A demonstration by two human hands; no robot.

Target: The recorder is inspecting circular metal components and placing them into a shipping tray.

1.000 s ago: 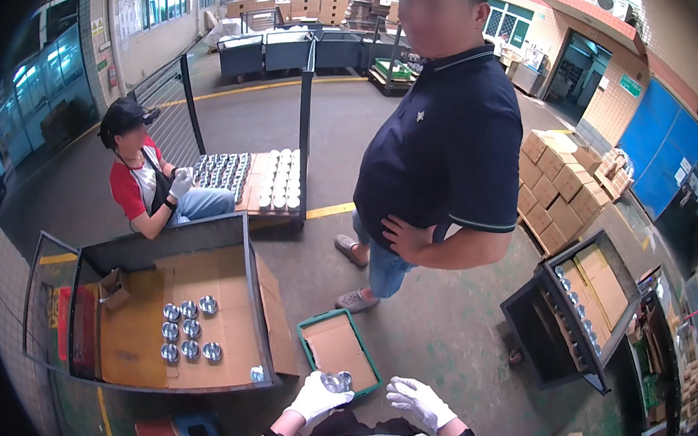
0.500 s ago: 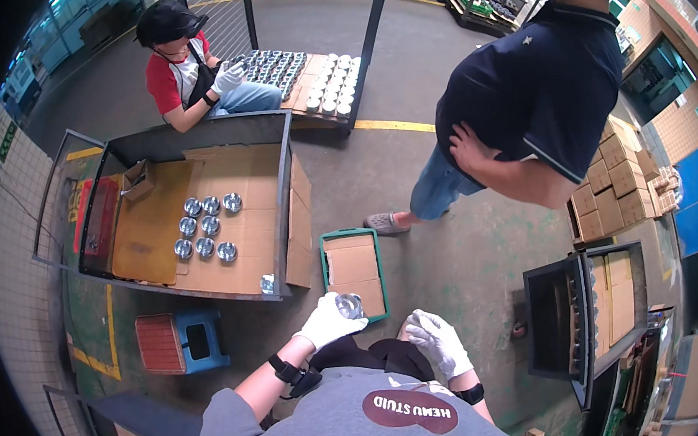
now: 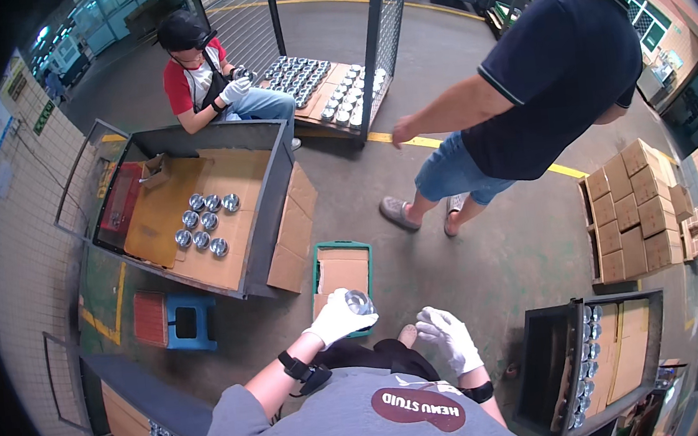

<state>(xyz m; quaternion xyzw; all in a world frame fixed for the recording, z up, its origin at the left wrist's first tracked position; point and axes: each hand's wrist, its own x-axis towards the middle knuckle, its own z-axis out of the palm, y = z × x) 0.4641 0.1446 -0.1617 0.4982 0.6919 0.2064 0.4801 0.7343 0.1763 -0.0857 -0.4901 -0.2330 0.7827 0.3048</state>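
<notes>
My left hand (image 3: 335, 320), in a white glove, grips a shiny round metal piston (image 3: 360, 303). It holds the piston over the near part of a green tray (image 3: 340, 244) lined with cardboard. To the right, my gloved right hand (image 3: 449, 339) is raised in front of my body with its fingers loosely apart and nothing visible in them. Ahead to the left, several similar pistons (image 3: 209, 221) stand in short rows on cardboard inside a dark metal cart (image 3: 259, 201).
A red-topped blue stool (image 3: 192, 319) stands left. A seated co-worker (image 3: 215, 92) handles a part beside a rack of pistons (image 3: 298, 80). Another person (image 3: 551, 89) stands ahead right. Stacked cartons (image 3: 634, 207) and a cart (image 3: 538, 351) are at right.
My view has shifted. The standing person has taken the hand off the hip, swung the arm out and stepped. My left hand keeps the piston; my right hand stays beside it, apart.
</notes>
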